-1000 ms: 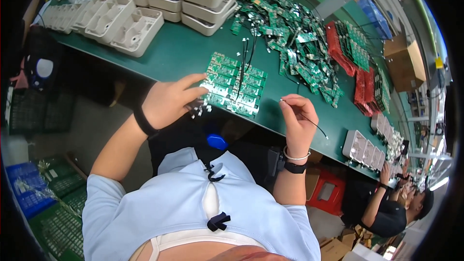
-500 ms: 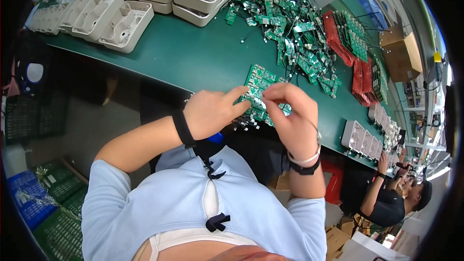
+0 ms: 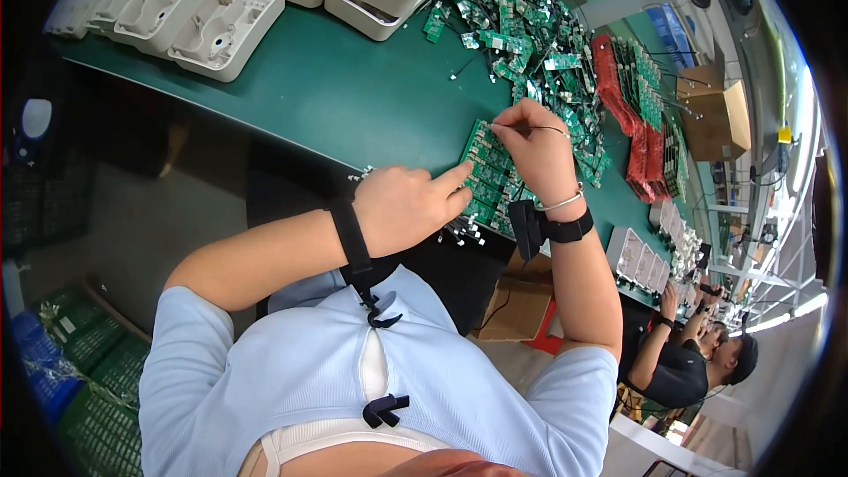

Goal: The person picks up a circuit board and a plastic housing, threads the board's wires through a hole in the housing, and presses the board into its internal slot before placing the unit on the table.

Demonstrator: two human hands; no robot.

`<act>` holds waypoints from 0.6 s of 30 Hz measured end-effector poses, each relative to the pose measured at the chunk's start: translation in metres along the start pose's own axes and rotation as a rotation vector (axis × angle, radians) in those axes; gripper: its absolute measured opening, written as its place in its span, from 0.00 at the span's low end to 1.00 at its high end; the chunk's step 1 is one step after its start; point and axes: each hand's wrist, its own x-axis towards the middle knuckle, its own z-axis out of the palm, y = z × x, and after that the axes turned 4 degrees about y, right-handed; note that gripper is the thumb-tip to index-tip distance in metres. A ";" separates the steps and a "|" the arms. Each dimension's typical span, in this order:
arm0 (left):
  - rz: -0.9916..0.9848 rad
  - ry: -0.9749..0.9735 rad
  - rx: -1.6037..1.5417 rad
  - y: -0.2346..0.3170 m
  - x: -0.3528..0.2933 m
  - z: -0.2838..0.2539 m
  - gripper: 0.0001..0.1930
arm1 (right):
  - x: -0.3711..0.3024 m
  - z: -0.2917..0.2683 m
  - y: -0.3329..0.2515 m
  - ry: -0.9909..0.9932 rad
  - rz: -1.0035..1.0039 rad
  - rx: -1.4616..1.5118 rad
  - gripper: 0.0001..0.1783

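A panel of green circuit boards [image 3: 484, 178] lies at the near edge of the green table. The index finger and thumb of my left hand [image 3: 405, 208] reach onto its left side, while the other fingers curl out of sight. From either side of this hand stick white-tipped ends of a bundle of thin cables [image 3: 464, 230], seemingly held in the curled fingers. My right hand [image 3: 541, 148] is closed in a pinch over the panel's far end. Between its fingertips is a thin dark cable [image 3: 553, 130], which trails across the palm.
A heap of loose green boards with cables [image 3: 521, 35] spreads beyond the panel. Right of it stand stacked boards with red wrap [image 3: 645, 155] and a cardboard box [image 3: 717, 119]. Beige plastic housings [image 3: 228, 26] are piled at the far left. A co-worker [image 3: 685, 367] sits at the right.
My right hand has moved away from me, from the middle of the panel to its far end, still pinching. My left hand has shifted slightly right, staying at the panel.
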 end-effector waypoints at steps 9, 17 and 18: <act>0.010 -0.015 0.012 0.003 0.002 -0.002 0.13 | 0.003 0.000 -0.002 0.000 -0.153 -0.167 0.07; 0.007 -0.031 0.013 0.003 0.000 -0.003 0.13 | 0.004 0.000 -0.011 0.014 -0.329 -0.392 0.08; 0.009 -0.037 0.011 0.003 0.001 -0.003 0.13 | 0.005 0.000 -0.012 0.011 -0.342 -0.421 0.08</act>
